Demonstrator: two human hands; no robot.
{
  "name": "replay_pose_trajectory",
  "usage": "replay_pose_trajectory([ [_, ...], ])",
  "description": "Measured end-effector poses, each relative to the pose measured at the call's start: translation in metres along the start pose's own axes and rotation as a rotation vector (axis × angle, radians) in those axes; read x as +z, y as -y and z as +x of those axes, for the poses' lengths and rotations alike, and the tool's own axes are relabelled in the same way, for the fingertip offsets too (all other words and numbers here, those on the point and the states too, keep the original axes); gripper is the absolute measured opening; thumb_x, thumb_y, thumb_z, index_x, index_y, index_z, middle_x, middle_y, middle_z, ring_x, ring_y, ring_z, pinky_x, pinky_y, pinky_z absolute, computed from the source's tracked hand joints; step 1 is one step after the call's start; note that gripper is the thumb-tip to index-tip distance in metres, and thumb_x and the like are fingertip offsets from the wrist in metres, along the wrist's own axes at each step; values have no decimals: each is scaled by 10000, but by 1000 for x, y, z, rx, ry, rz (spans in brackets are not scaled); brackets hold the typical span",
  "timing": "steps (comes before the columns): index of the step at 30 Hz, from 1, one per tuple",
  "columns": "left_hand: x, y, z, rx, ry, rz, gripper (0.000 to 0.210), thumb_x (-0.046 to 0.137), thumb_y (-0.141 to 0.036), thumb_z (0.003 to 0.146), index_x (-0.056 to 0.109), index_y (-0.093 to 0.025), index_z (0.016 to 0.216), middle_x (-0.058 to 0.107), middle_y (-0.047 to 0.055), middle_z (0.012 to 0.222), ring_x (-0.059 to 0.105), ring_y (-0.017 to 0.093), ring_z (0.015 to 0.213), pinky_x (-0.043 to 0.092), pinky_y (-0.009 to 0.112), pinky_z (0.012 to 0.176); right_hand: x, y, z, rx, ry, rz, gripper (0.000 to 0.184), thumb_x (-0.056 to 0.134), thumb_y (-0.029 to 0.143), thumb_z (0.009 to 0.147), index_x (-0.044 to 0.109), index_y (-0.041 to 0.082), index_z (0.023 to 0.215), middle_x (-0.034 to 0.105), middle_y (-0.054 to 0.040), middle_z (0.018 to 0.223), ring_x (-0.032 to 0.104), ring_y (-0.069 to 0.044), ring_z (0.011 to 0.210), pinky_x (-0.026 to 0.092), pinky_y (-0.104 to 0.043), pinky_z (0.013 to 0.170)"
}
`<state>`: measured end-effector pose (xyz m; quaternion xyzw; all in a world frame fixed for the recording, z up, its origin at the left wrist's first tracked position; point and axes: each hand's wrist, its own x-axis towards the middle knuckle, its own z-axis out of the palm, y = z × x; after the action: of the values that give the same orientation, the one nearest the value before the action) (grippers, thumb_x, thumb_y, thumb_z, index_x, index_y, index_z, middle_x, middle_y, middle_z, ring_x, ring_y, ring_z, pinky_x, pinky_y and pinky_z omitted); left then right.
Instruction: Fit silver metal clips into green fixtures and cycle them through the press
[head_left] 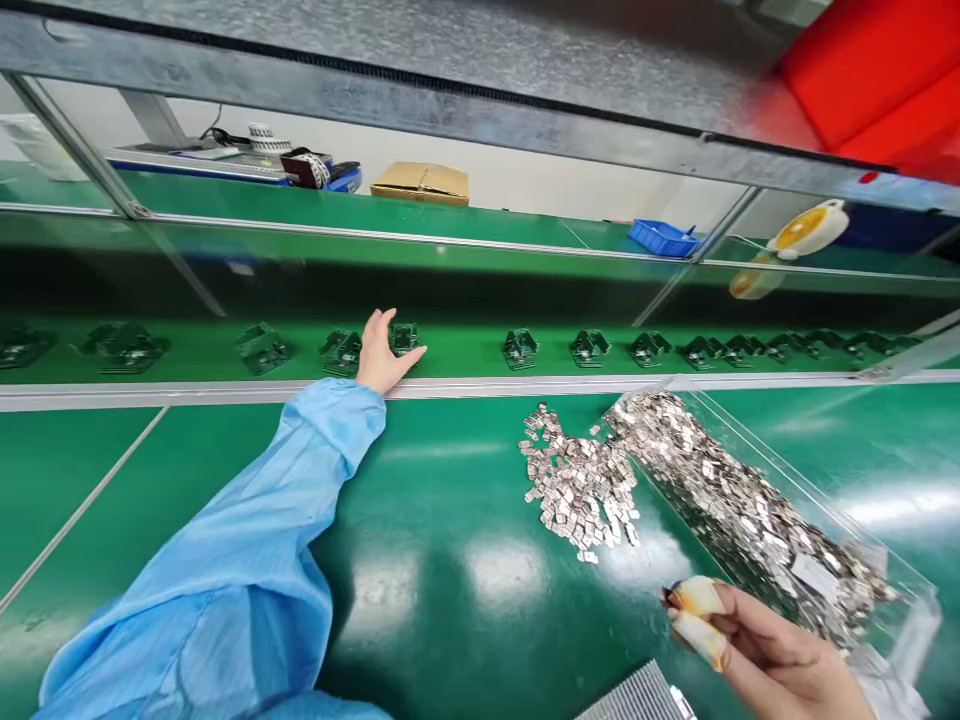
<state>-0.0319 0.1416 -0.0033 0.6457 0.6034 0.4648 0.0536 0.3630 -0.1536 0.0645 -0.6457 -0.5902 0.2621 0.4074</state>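
Observation:
My left hand (384, 354), in a blue sleeve (247, 560), reaches onto the far green strip. Its thumb and fingers are spread beside a small green circuit board assembly (405, 337), which they partly hide; a firm grip does not show. Another circuit board assembly (340, 352) stands just left of the hand. At the lower right, my right hand (765, 640) has yellow-stained white coverings on its thumb and finger. These tips are pinched together, with a small dark bit at their ends. A pile of small flat metal pieces (581, 485) lies beyond this hand on the green table.
A clear plastic box (795, 470) full of similar metal pieces stands at right. Several more board assemblies line the strip behind a pale rail (465, 384). A ridged grey block (634, 697) lies at the bottom edge. Overhead runs a metal shelf (420, 90).

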Motion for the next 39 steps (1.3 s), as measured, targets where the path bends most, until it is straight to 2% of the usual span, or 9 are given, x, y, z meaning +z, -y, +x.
replay_pose_trajectory([
  [3, 4, 0, 12, -2, 108, -43, 532, 691, -372, 810, 495, -126, 1238, 556, 109, 1254, 527, 267, 1192, 417, 445, 1073, -1, 20, -25, -9, 1, 82, 131, 728, 458, 712, 783, 361, 780, 758, -38, 705, 701, -277, 525, 599, -323, 420],
  [6, 1, -20, -8, 56, 75, -87, 478, 649, -377, 828, 488, -156, 1220, 528, 95, 1229, 506, 274, 1193, 413, 476, 1068, 4, 32, -54, -13, -92, 129, 105, 712, 410, 763, 765, 333, 811, 744, -41, 702, 671, -230, 493, 557, -277, 384],
  [9, -12, -52, -66, 155, 146, -152, 511, 669, -399, 794, 468, -238, 1236, 523, 73, 1240, 527, 279, 1170, 447, 490, 1031, 18, 34, -76, 87, -194, 229, 109, 723, 363, 776, 733, 271, 832, 722, -44, 692, 691, -211, 588, 574, -253, 490],
  [13, -37, -96, -161, 299, 442, -220, 452, 694, -419, 788, 518, -271, 1177, 578, 62, 1182, 576, 271, 1135, 485, 456, 1007, 41, 24, -90, 210, -265, 326, 142, 755, 326, 737, 730, 217, 824, 717, -43, 708, 672, -179, 634, 558, -239, 569],
  [17, -58, -117, -215, 287, 571, -198, 562, 654, -471, 827, 441, -253, 1298, 534, 121, 1285, 541, 305, 1226, 478, 482, 1029, 52, 19, -96, 227, -272, 347, 137, 722, 321, 738, 751, 201, 798, 704, -40, 704, 634, -173, 638, 532, -256, 572],
  [22, -71, -107, -222, 287, 672, -72, 1062, 758, -543, 696, 140, -251, 1508, 367, 187, 1510, 411, 384, 1378, 405, 565, 1091, 54, 18, -107, 204, -329, 372, 139, 688, 317, 766, 754, 203, 810, 680, -35, 721, 602, -165, 651, 503, -257, 572],
  [29, -62, -115, -211, 237, 797, -164, 922, 759, -383, 726, 234, -230, 1468, 598, 116, 1206, 635, 294, 1097, 518, 489, 965, 64, 8, -120, 244, -413, 510, 126, 739, 278, 718, 717, 194, 810, 685, -32, 717, 620, -164, 648, 501, -252, 580],
  [35, -48, -172, -241, 169, 771, -663, 529, 776, -262, 707, 519, -220, 1167, 508, 111, 1229, 663, 201, 932, 581, 300, 710, 68, 9, -132, 261, -550, 608, 282, 782, 221, 685, 628, 205, 921, 683, -17, 731, 632, -154, 658, 505, -246, 618],
  [39, -35, -213, -267, -65, 951, -1039, 503, 796, -253, 701, 513, -226, 1117, 571, 78, 1156, 665, 156, 865, 571, 258, 711, 68, 15, -138, 217, -628, 558, 290, 734, 204, 723, 573, 218, 963, 672, 1, 729, 619, -148, 659, 496, -251, 629],
])
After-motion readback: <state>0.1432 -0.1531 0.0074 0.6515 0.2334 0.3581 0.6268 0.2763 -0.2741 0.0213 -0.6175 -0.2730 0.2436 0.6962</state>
